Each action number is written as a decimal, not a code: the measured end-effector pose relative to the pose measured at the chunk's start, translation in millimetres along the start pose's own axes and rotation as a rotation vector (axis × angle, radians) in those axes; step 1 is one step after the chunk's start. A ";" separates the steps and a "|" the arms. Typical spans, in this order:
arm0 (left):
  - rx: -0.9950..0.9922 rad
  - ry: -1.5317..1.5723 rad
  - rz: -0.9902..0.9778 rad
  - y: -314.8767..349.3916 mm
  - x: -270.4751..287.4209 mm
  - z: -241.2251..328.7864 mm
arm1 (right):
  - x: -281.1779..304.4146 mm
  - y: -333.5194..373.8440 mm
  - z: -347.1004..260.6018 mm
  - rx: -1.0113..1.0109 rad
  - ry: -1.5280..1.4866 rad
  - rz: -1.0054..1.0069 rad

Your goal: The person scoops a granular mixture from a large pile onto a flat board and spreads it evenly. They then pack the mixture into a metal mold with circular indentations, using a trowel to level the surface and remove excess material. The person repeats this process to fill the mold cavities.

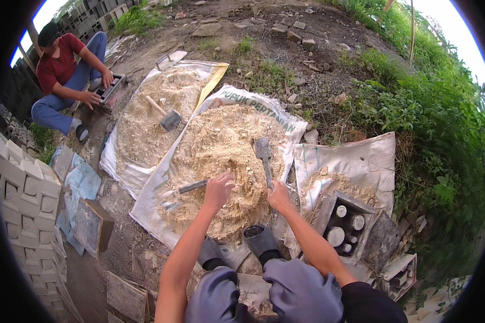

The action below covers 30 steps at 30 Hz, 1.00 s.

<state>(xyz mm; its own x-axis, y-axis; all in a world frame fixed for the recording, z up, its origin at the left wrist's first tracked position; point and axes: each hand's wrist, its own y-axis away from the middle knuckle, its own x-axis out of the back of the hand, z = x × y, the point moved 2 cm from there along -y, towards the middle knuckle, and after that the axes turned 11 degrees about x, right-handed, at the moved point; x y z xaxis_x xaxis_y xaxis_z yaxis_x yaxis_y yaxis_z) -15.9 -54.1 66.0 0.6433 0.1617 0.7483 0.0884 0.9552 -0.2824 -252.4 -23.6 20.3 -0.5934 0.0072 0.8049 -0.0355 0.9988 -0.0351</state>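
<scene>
My right hand [279,198] is closed round the lower end of a flat, square-bladed metal trowel [263,149], whose blade points away from me over the sand. My left hand [219,190] is over the heap of pale, sandy material [221,137], fingers apart and nothing visible in them. Just left of that hand, a dark bar-like tool [193,186] lies on the heap. Under the heap is a white woven sack [156,219], with my dark boots [258,238] at its near edge.
A mallet [170,120] lies on a second sandy heap [140,129]. At right stands a box mould [341,229] with several round pegs; a dark slab [381,242] leans beside it. A co-worker [63,64] squats far left over another mould [113,90]. Stacked blocks [24,204] line the left.
</scene>
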 end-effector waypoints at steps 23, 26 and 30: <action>0.007 0.179 -0.729 -22.7 41.5 338.5 | 327.2 213.9 144.2 -0.668 0.118 0.066; 0.046 -0.104 -1.031 -3.5 0.9 323.2 | 322.7 255.0 176.1 -0.823 0.058 0.084; 0.157 -0.187 -1.065 -2.8 -49.2 285.4 | 290.3 273.4 184.1 -0.854 -0.049 0.108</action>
<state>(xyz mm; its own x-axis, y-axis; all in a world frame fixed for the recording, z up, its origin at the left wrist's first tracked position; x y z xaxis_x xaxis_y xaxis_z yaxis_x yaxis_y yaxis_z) -264.9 5.9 201.3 0.1673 -0.7443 0.6465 0.4246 0.6463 0.6341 -582.4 242.4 135.3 -0.5934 0.1220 0.7956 0.6282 0.6881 0.3631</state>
